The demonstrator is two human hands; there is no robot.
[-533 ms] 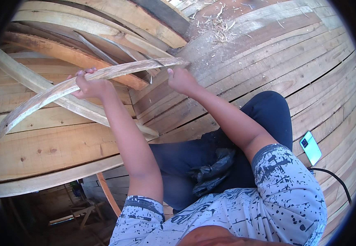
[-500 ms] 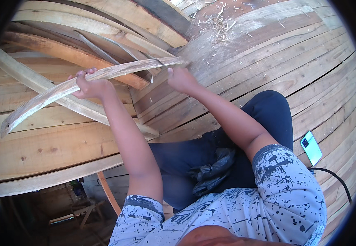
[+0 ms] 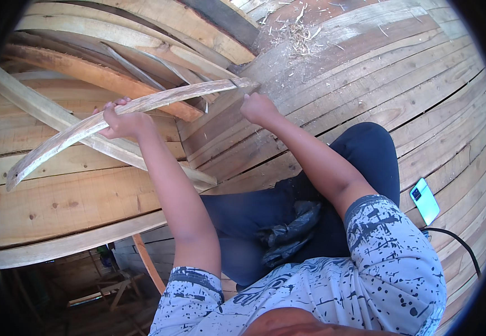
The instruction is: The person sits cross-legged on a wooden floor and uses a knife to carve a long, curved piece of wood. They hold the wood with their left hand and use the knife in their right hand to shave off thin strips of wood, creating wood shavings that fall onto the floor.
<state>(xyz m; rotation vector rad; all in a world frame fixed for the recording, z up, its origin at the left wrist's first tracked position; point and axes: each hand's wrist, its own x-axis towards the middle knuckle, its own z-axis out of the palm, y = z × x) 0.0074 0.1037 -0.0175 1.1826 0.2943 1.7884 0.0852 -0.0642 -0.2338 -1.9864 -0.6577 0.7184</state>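
Left hand (image 3: 122, 122) grips a curved wooden strip (image 3: 178, 94) around its middle. Right hand (image 3: 259, 108) is closed in a fist beside a narrow dark blade (image 3: 234, 84) lying across the strip near its far right end; the handle is hidden. Wood shavings (image 3: 299, 35) lie far off on the plank floor (image 3: 366, 89). A smartphone (image 3: 425, 203) and black cable (image 3: 460, 242) lie at right.

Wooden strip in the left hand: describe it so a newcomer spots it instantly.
Start at the piled boards, upper left. Below them, the left hand grips a long, narrow wooden strip, slanting up from the picture's left toward the right hand. Unlike the pale beam it crosses, it is hand-held and mottled brown.
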